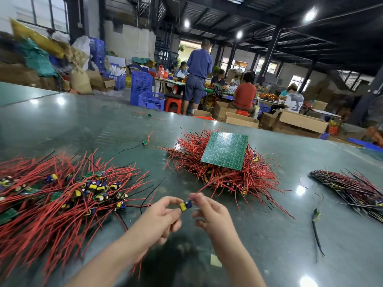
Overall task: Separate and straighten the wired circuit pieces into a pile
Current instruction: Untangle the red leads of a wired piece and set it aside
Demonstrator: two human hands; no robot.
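Low in the middle of the frame, above the dark green counter (269,235), two bare hands hold one small circuit piece (186,205) between them. The left hand (160,216) pinches the piece's yellow-and-blue end with curled fingers, and the right hand (209,212) pinches the other end, where a red wire (204,188) leaves the piece and runs up and to the right toward the middle pile.

At the left of the frame lies a loose, tangled heap of circuit pieces (62,191), red and black leads splayed in all directions. In the centre, farther back, sits a rounder pile (219,177) of the same pieces with a green panel board (226,150) lying tilted on top of it. At the right edge, a flatter, darker bundle (352,189) of wired pieces lies with its leads mostly aligned.

A few stray pieces lie apart on the counter: one (316,215) at lower right with black leads, one (145,142) behind the left heap.

Beyond the counter, several people work among blue crates (143,88) and cardboard boxes (302,121).
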